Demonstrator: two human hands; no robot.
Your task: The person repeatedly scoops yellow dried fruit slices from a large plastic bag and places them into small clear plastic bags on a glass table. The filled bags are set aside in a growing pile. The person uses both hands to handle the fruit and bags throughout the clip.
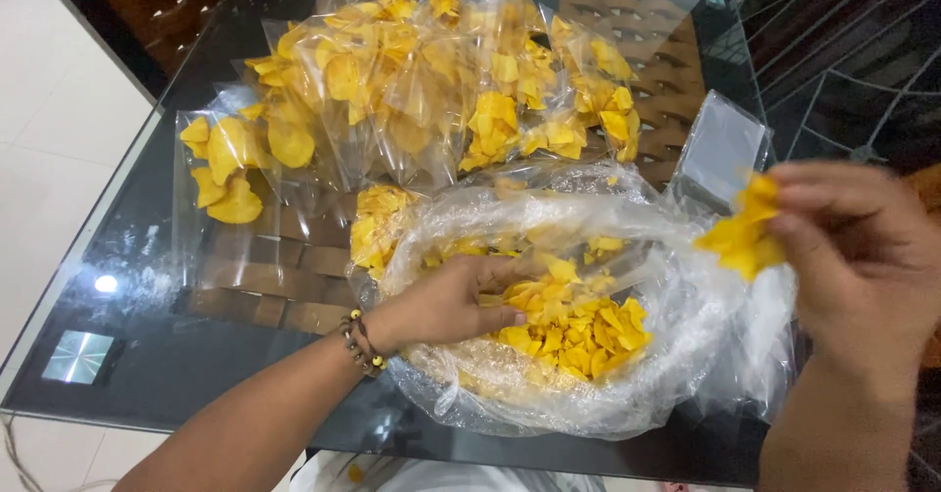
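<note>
The left hand [456,301] reaches into the mouth of a large clear plastic bag [686,316] that sits open on a dark glass table [147,355], its fingers curled down among the loose yellow chips [573,330] heaped at the bottom of the bag. The hand lies on the left part of the heap, touching the chips, but the fingertips are buried in them, so it cannot be told whether the fingers have closed on any. A beaded bracelet [361,343] circles that wrist just outside the bag's rim. The right hand [863,247] is raised above the right edge of the big bag, clear of the heap, and its fingers and thumb are pinched together on a small bunch of chips [745,232], which sticks out to the left of the fingertips. Just behind that bunch stands a small empty clear bag [720,149], upright and near the pinched chips; whether it touches the hand cannot be told. Beyond the large bag, toward the far side of the table, lies a crowd of small filled bags [431,80] of the same yellow chips, packed close and overlapping, with one more filled bag [227,173] lying a little apart at the left. The pale tiled floor [49,110] shows past the table's left edge.
</note>
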